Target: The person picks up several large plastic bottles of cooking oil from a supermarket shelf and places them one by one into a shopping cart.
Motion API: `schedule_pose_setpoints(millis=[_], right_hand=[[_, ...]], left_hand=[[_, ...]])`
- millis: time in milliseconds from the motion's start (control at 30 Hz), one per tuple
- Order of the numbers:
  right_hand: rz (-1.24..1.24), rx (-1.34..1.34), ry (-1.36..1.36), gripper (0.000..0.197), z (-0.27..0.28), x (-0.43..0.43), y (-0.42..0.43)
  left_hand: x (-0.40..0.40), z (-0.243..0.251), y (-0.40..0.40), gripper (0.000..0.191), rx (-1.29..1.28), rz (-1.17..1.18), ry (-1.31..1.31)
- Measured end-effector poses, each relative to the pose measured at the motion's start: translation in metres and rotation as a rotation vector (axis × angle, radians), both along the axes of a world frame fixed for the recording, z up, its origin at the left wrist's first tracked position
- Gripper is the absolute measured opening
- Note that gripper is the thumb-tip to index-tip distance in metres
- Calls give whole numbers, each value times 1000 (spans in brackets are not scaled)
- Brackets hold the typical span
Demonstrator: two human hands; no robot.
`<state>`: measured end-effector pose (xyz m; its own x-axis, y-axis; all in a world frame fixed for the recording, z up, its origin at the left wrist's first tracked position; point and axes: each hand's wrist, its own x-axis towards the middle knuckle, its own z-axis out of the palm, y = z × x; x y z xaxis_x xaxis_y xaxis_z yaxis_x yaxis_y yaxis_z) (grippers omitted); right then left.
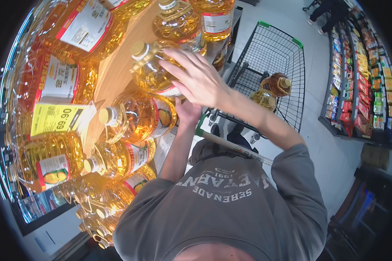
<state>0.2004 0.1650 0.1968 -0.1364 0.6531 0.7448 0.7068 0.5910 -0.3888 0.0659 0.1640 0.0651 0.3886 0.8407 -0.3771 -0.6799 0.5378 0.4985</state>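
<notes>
My right hand lies over the side of a large clear plastic bottle of golden cooking oil, its fingers spread. Lower down, my left hand is at the base end of that bottle, partly hidden behind my right hand; whether its fingers grip cannot be told. The bottle has a gold cap and a ring handle and stands at the edge of a wooden display shelf. Just beside it is another oil bottle with a red and white label.
More oil bottles crowd the display, with a yellow price card among them. A wire shopping cart holds a dark oil bottle and a paler one. Racks of packets stand at the right; a person is beyond.
</notes>
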Motion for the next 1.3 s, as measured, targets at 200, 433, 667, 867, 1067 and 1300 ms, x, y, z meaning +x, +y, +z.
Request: schedule_pose_setpoints(millis=[200,433,667,867,1067,1300], right_hand=[[-505,-566,241,54,-127,53,-159],[-1162,-768,130,54,-204,66,-347],[-1235,-761,159,46,-211,77,-346],[-1197,-784,156,41,-210,108,-340],[-1175,-751,119,41,-213,152,-326],[-1155,-704,60,43,-219,208,-310]], left_hand=[[1,-57,-35,55,452,-517,716],[1,-62,-59,57,1503,-969,1440],[12,-68,-56,58,1502,-979,1462],[41,-60,-50,56,1468,-985,1472],[77,-65,-44,49,1476,-896,1478],[125,-74,-31,47,1570,-779,1465]])
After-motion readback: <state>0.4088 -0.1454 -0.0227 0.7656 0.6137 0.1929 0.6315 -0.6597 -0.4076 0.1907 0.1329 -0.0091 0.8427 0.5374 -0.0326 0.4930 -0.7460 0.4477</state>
